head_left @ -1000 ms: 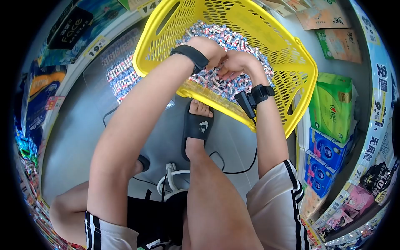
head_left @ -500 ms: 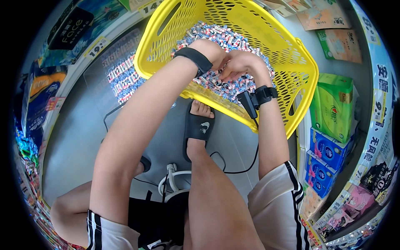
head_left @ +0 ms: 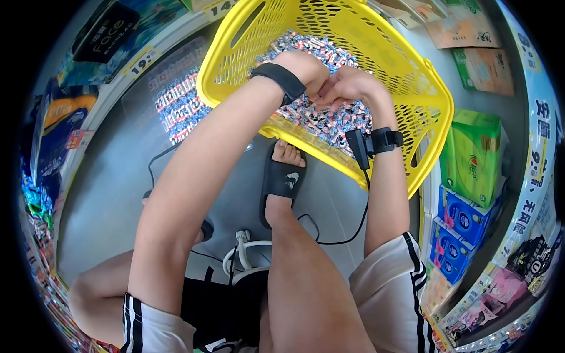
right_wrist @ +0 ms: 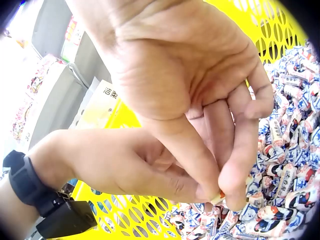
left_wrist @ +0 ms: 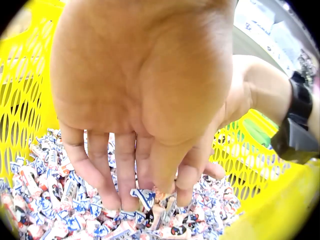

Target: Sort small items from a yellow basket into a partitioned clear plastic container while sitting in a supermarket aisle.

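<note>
Over the many wrapped candies in the yellow basket, both hands meet. In the left wrist view my left hand points its fingers downward, its thumb and index finger pinching a wrapped candy with a blue and white wrapper. My right hand pinches a small pale piece between thumb and index finger, its other fingers bent. The left hand's fingertips touch or nearly touch that pinch; they partly hide the piece. In the head view the left hand is beside the right hand.
Left of the basket, rows of similar candies lie under a clear sheet or lid. A sandalled foot stands before the basket; a black cable crosses the floor. Shelves hold green tissue packs and blue packs.
The view has shifted slightly, with the basket a little farther right. Both hands stay together over the candies; the right wrist has moved slightly right and down, and its fingers have bent differently.
</note>
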Available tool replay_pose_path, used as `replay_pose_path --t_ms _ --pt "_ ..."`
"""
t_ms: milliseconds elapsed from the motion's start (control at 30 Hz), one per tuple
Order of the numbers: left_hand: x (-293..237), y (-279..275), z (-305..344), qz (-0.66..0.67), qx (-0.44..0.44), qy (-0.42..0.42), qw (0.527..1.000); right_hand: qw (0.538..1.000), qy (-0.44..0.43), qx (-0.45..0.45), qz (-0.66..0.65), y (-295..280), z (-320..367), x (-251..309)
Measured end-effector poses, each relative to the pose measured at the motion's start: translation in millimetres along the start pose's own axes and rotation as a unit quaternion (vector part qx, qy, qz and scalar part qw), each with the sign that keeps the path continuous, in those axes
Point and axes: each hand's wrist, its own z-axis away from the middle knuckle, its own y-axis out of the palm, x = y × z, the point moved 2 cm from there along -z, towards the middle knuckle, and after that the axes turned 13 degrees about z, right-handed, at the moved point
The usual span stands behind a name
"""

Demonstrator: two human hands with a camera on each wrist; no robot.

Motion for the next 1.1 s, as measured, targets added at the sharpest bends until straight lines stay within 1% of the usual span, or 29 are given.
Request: replay_pose_path --t_ms 33,67,133,200,300,367,400,467,500,567,600,667,700,733,833,900,967,1033,1067,1100 --pt "-3.8 -4.6 4.9 -0.005 0.002 -0.017 1.0 1.0 0.004 -0.019 0.014 0.0 -0.1 -0.5" --pt "-6.7 -10.8 10.2 -0.003 0.002 -0.019 1.0 1.0 0.002 -0.017 0.015 -0.1 0.0 -1.0" --pt "-7.0 -18.3 15.9 0.018 0.033 -0.052 0.998 0.998 -0.029 -0.029 0.042 -3.3 -0.4 -2.6" --pt "-9.2 -23.7 19.5 0.008 0.037 -0.062 0.997 0.999 -0.034 -0.024 0.027 -4.4 -1.8 -6.6" --pt "-6.2 -24.8 23.6 -0.013 0.045 -0.081 0.996 0.991 -0.1 -0.061 0.059 -5.9 3.0 -4.5" --pt "-1.1 -22.6 26.5 0.03 -0.036 -0.042 0.998 0.988 -0.105 -0.073 0.081 -8.3 14.0 5.5" --pt "0.7 -23.7 27.4 0.03 -0.037 -0.043 0.998 0.985 -0.109 -0.085 0.103 -10.0 16.8 9.5" --pt "4.4 -25.3 28.6 0.084 -0.019 -0.062 0.994 0.983 -0.112 -0.088 0.116 -10.3 17.4 13.6" --pt "2.1 -27.3 32.7 0.085 -0.02 -0.063 0.994 0.981 -0.115 -0.092 0.129 -10.7 18.2 16.1" --pt "-2.5 -27.7 41.8 0.046 0.017 -0.075 0.996 0.98 -0.114 -0.089 0.135 -12.3 20.7 20.3" --pt "-4.1 -27.3 48.4 0.047 0.016 -0.076 0.996 0.98 -0.113 -0.086 0.139 -11.9 21.2 22.4" --pt "-7.8 -25.9 62.2 0.008 -0.012 -0.048 0.999 0.978 -0.115 -0.084 0.151 -10.6 21.0 25.9" --pt "-12.0 -25.5 72.2 0.036 -0.046 -0.031 0.998 0.977 -0.114 -0.082 0.161 -9.2 22.8 28.9" --pt "-10.2 -22.9 75.7 0.037 -0.047 -0.032 0.998 0.977 -0.115 -0.081 0.162 -9.0 25.2 31.3" --pt "-9.5 -16.7 84.6 0.085 -0.111 0.066 0.988 0.972 -0.126 -0.069 0.186 -7.0 28.9 33.0" --pt "-11.0 -16.3 91.7 0.086 -0.127 0.071 0.986 0.968 -0.173 -0.107 0.145 -4.1 29.6 33.0" --pt "-14.0 -16.9 104.1 0.087 -0.144 0.075 0.983 0.969 -0.173 -0.1 0.141 -5.6 35.6 36.1" --pt "-20.3 -18.1 120.8 0.103 -0.202 0.106 0.968 0.971 -0.172 -0.095 0.138 -8.3 45.6 43.1" --pt "-20.7 -14.5 124.9 0.103 -0.203 0.105 0.968 0.97 -0.182 -0.089 0.134 -9.2 49.3 46.7" --pt "-21.4 -12.0 128.9 0.09 -0.243 0.124 0.958 0.969 -0.192 -0.083 0.13 -9.7 52.9 50.1"
